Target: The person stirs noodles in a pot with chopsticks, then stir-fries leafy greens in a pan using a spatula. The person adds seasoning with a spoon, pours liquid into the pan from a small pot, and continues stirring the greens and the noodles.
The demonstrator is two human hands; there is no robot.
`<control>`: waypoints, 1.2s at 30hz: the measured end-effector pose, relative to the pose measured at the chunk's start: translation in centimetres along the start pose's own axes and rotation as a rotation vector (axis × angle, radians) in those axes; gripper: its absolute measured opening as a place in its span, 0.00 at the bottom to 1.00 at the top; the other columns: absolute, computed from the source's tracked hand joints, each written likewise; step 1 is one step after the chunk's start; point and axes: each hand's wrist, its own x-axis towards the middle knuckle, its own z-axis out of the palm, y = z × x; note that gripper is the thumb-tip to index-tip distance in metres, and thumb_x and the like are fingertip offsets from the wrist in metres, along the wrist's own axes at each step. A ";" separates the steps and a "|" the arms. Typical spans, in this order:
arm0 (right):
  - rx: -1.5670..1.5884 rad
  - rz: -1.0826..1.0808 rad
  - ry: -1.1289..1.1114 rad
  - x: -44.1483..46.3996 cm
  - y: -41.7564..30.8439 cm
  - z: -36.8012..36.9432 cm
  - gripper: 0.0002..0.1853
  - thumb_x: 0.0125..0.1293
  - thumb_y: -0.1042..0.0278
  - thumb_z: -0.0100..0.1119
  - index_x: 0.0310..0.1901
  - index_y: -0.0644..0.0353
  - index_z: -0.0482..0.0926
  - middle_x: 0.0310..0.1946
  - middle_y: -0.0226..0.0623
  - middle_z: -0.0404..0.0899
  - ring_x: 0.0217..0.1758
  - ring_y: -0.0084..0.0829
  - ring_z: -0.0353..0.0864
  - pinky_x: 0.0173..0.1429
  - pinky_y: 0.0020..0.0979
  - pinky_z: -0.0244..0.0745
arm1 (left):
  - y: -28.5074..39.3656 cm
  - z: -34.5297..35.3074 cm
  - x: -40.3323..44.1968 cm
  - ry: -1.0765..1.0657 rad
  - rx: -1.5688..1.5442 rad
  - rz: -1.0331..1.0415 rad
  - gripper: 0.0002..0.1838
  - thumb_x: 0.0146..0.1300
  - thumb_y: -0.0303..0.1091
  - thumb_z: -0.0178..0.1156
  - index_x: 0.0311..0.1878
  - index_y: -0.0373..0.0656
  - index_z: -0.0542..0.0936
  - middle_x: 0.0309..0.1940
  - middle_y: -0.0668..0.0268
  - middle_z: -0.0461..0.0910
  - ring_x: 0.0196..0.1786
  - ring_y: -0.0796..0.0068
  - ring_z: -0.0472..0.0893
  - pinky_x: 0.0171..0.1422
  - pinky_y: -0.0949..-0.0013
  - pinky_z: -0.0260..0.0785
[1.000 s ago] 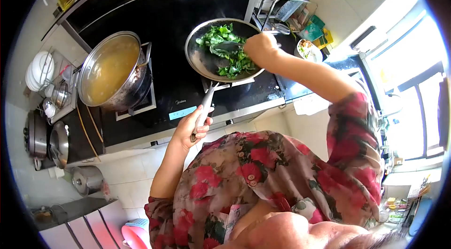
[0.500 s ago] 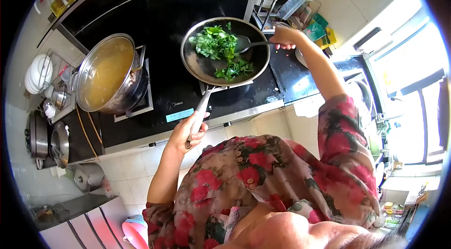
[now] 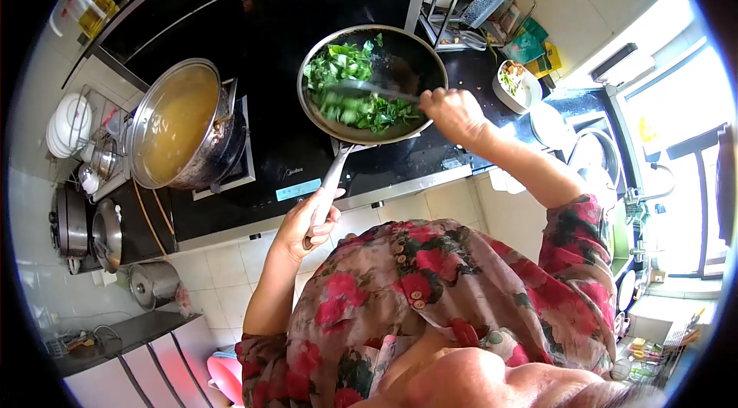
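Note:
My left hand (image 3: 309,225) is wrapped round the pale handle of a frying pan (image 3: 317,128) on the black stove. Chopped leafy greens (image 3: 338,66) lie along the pan's left side and near edge, some of them blurred by motion. At the pan's right rim, my right hand (image 3: 455,113) is closed on the handle of a dark spatula (image 3: 378,89). The spatula reaches left over the pan, and its smeared blade is among the greens.
Left of the pan stands a large pot (image 3: 178,122) of yellowish liquid. A bowl of food (image 3: 519,89) sits on the right counter near a metal utensil rack (image 3: 480,4). Plates (image 3: 65,125) stand in a rack at far left.
My right hand has come down and nearer to me, sweeping the spatula left and lower across the pan. The greens have shifted left and towards the near edge. My left hand keeps its hold.

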 end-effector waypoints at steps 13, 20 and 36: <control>0.092 0.205 -0.178 6.9 13.0 0.6 0.15 0.63 0.53 0.58 0.33 0.58 0.83 0.32 0.43 0.82 0.40 0.45 0.83 0.42 0.42 0.78 | 0.3 -0.4 -0.1 -0.010 0.000 0.018 0.24 0.74 0.45 0.42 0.63 0.36 0.65 0.28 0.64 0.73 0.15 0.89 0.60 0.11 0.84 0.53; 0.497 0.105 -0.366 15.4 15.0 7.6 0.24 0.66 0.44 0.50 0.29 0.58 0.83 0.28 0.41 0.83 0.37 0.42 0.83 0.44 0.39 0.76 | 0.8 0.5 -0.3 0.046 0.114 -0.008 0.25 0.74 0.46 0.41 0.64 0.36 0.65 0.28 0.65 0.72 0.15 0.90 0.60 0.11 0.85 0.50; -0.017 -0.349 0.228 5.8 8.4 -0.5 0.20 0.63 0.49 0.55 0.23 0.57 0.76 0.17 0.35 0.75 0.23 0.37 0.79 0.29 0.35 0.74 | 0.8 0.5 -0.3 0.047 0.063 -0.017 0.25 0.75 0.46 0.40 0.65 0.36 0.63 0.28 0.65 0.71 0.14 0.89 0.60 0.11 0.85 0.52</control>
